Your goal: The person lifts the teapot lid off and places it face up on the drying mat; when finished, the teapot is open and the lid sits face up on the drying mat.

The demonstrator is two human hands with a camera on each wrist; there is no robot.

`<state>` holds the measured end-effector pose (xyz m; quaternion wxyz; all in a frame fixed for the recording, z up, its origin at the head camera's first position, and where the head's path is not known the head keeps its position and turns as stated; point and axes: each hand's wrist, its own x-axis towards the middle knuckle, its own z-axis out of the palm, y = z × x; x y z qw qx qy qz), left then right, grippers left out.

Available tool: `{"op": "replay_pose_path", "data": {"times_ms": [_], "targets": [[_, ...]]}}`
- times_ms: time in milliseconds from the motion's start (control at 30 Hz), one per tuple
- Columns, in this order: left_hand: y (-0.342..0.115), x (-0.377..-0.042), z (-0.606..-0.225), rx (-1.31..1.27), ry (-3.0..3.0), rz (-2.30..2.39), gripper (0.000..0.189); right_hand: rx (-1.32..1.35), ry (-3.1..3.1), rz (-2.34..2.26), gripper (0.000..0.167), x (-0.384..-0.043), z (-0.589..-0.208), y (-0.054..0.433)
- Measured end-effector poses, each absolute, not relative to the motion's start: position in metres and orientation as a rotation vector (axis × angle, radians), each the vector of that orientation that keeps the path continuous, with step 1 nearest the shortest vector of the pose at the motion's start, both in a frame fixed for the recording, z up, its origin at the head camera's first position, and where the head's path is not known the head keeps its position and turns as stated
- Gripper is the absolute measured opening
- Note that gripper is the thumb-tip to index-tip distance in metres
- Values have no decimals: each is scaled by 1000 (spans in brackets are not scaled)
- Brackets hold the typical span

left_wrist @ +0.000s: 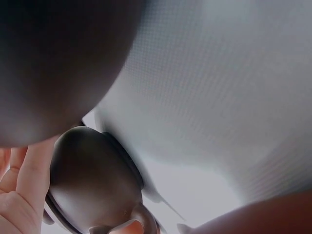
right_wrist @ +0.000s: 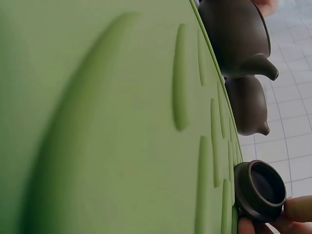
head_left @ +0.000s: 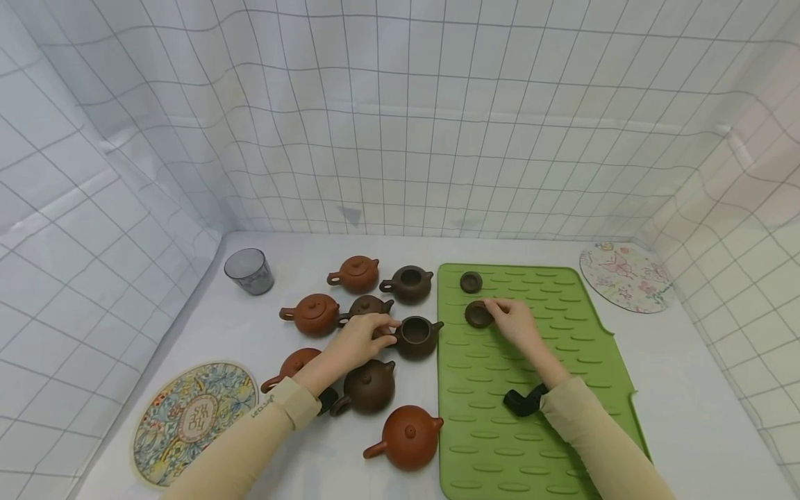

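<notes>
Sleeves point(head_left: 600, 430) cropped — hands point(head_left: 514, 324) partly hiding teapot point(head_left: 417, 342), lid point(head_left: 478, 315).

On the white tabletop point(head_left: 694, 378) we see a grey glass point(head_left: 250, 271) at centre left, an ornate round mat point(head_left: 196, 417) lower left, teapots point(head_left: 410, 439) around the centre, and a green mat point(head_left: 556, 332) and patterned disc point(head_left: 627, 276) rightward.

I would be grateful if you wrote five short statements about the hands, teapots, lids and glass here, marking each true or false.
1. The left hand holds an open dark teapot beside the green mat. True.
2. The gray glass stands on the green mat. False: the gray glass is well to the left of it.
3. The right hand pinches a dark lid. True.
4. The mat bears no other lid. False: another lid lies farther back on it.
5. The reddish teapot lowest in the head view wears its lid. True.
</notes>
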<state>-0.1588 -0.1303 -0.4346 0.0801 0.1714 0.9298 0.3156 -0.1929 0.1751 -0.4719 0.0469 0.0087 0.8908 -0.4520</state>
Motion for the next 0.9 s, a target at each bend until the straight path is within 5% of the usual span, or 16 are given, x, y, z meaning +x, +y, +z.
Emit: {"op": "replay_pose_path", "data": {"times_ms": [433,900], "targets": [[-134,-158,-428,551,2729,960,32,8,2733,-1365,40,-191,-463,176],[-173,-116,-407,617,2730,1160,35,-389,2815,-1381,26,-162,-419,134]]}}
